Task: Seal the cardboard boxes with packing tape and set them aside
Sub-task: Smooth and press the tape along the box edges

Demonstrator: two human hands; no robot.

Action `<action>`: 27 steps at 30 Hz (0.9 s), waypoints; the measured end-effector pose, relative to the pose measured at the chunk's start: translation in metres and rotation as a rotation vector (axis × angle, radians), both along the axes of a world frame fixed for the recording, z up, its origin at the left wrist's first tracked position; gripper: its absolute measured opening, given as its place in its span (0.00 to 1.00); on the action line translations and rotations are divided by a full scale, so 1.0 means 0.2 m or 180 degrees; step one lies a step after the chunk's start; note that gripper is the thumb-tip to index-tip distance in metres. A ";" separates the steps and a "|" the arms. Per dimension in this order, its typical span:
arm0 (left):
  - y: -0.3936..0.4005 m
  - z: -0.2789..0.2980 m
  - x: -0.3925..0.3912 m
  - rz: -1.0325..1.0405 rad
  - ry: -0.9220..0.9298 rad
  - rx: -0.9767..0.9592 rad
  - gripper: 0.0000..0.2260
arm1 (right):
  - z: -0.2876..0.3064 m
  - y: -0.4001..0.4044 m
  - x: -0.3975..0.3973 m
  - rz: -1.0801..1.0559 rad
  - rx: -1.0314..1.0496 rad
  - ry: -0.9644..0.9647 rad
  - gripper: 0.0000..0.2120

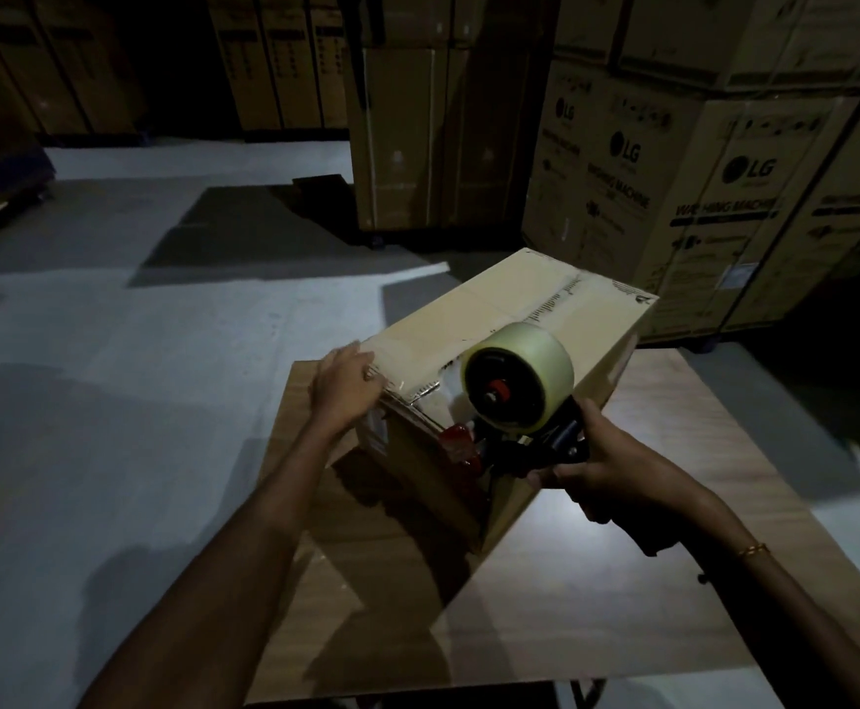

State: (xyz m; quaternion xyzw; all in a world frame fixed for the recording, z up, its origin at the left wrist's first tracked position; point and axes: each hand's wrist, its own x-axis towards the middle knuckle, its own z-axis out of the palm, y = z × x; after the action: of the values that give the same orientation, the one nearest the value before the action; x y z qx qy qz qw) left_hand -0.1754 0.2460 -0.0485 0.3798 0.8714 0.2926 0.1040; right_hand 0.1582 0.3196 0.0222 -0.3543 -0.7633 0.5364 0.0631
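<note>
Behind your work area stand stacked appliance cartons; their sides carry the LG logo and the words "WASHING MACHINE", the smaller print being unreadable. Further tall cartons line the dim back wall, their print too dark to read.

You work at a wooden table with a pale floor around it. The cardboard box rests on the table, turned at an angle, one corner pointing toward you. A row of small dark print runs along its top seam; it cannot be read.

Your right hand grips the black handle of the tape dispenser, fingers curled fully round it. The dispenser's red front end sits against the box's near side, just below the top edge. The roll of clear packing tape stands above the handle.

Your left hand presses on the near left top edge of the box, fingers bent over the edge and lying on a crinkled strip of tape. A thin gold bracelet circles your right wrist.
</note>
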 end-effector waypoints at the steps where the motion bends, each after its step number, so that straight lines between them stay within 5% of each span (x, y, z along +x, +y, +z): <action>1: -0.03 0.00 0.06 0.0553 -0.0125 0.0689 0.11 | 0.00 0.00 0.00 0.0014 0.0000 0.0001 0.35; 4: -0.11 -0.02 0.27 0.1415 -0.1820 0.1528 0.08 | 0.00 -0.01 -0.01 -0.0005 0.0014 0.0020 0.33; 7: -0.12 -0.03 0.44 0.0974 -0.3395 0.0915 0.22 | -0.01 -0.02 -0.01 -0.0021 0.0075 0.0027 0.32; 9: -0.08 -0.06 0.50 0.0934 -0.3507 0.0860 0.21 | -0.03 -0.03 0.00 -0.0054 0.0095 0.0072 0.32; 13: -0.05 -0.02 0.60 0.1328 -0.3528 0.1323 0.01 | -0.05 -0.03 0.01 0.0025 0.0364 0.0023 0.33; 20: -0.05 0.01 0.66 0.1688 -0.3823 0.1833 0.11 | -0.05 -0.04 0.02 0.0011 0.0385 0.0023 0.33; 27: -0.05 0.01 0.66 0.1728 -0.3782 0.1832 0.05 | -0.01 -0.06 0.02 0.0103 0.0640 -0.0148 0.32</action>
State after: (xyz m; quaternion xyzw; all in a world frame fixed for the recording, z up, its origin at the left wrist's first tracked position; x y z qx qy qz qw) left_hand -0.0430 0.2363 -0.0463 -0.0617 0.6194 0.6840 0.3803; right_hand 0.1627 0.3074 0.0209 -0.3463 -0.8202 0.4497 0.0719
